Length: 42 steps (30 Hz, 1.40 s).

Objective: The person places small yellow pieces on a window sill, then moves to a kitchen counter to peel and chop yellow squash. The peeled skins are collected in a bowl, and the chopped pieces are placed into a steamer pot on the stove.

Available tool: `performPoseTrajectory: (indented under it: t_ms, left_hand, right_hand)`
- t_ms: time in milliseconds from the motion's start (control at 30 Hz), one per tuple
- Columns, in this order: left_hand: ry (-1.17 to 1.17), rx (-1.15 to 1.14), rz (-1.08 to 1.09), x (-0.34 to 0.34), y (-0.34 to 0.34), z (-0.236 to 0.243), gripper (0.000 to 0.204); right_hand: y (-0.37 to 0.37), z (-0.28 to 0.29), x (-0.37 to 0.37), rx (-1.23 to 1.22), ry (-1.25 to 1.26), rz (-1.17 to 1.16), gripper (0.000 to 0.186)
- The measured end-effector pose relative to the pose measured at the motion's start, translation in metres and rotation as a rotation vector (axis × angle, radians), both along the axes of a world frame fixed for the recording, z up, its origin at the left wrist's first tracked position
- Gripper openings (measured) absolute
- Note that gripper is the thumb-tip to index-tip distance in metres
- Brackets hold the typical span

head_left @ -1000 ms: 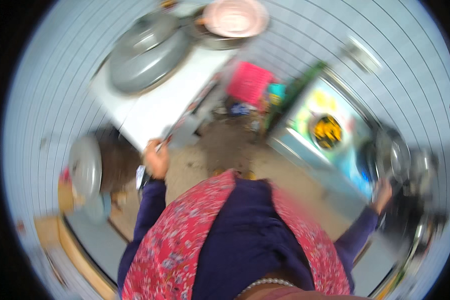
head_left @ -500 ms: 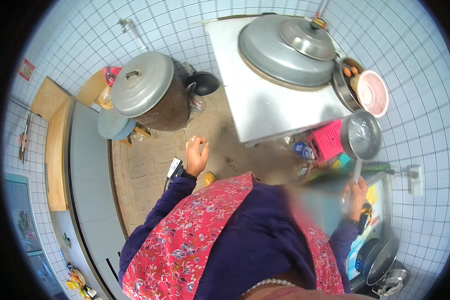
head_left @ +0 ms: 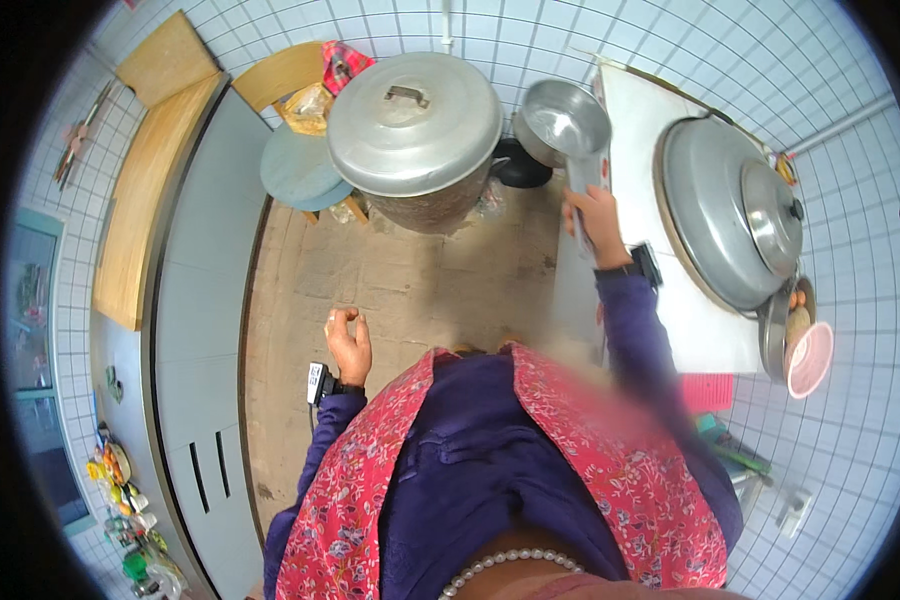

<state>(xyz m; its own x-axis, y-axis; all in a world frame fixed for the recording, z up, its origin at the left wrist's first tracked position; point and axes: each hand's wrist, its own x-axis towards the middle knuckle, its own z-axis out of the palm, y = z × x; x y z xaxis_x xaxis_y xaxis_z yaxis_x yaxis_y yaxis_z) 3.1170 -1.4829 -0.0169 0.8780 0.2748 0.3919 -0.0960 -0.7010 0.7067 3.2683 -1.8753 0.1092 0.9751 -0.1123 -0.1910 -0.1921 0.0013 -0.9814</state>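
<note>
My right hand [head_left: 595,222] is closed round the handle of a round, deep metal dipper [head_left: 562,118]. The dipper hangs in the air over the left edge of the white stove counter, close to the big lidded pot [head_left: 415,125]. Inside the dipper the metal shines; whether it holds liquid I cannot tell. Near my waist, over the floor, my left hand [head_left: 349,348] is loosely curled with nothing in it. A black wok [head_left: 523,165] is partly hidden behind the dipper.
On the white counter [head_left: 660,340] sits a large domed lid [head_left: 705,205] with a smaller lid on top. A pink basin [head_left: 810,360] and bowl with eggs stand at its right. A blue stool [head_left: 295,170] and grey cabinets [head_left: 205,300] are at left.
My view has turned left toward the lidded pot. My right hand has carried the dipper from the right side forward past the counter's left edge. My left hand remains low, holding nothing.
</note>
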Motion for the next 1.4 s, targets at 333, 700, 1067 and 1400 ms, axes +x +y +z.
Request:
performPoseTrajectory:
  t_ms: [333,700,1067,1400]
  left_hand:
    - [0.312,-0.066,0.57,-0.102,0.024,-0.049,0.011]
    - [0.488,-0.171,0.569,-0.162,-0.001,-0.084,0.022]
    - [0.585,-0.76,-0.198,0.029,0.083,-0.243,0.019]
    - [-0.1,-0.145,-0.363,0.115,-0.136,0.02,0.02]
  right_hand:
    - [0.159,-0.084,0.27,0.245,-0.03,0.077,0.01]
    - [0.216,-0.119,0.377,0.241,-0.016,0.208,0.02]
    - [0.042,-0.112,0.201,-0.314,-0.616,0.158,0.026]
    - [-0.299,-0.044,-0.151,-0.181,0.097,-0.763,0.017]
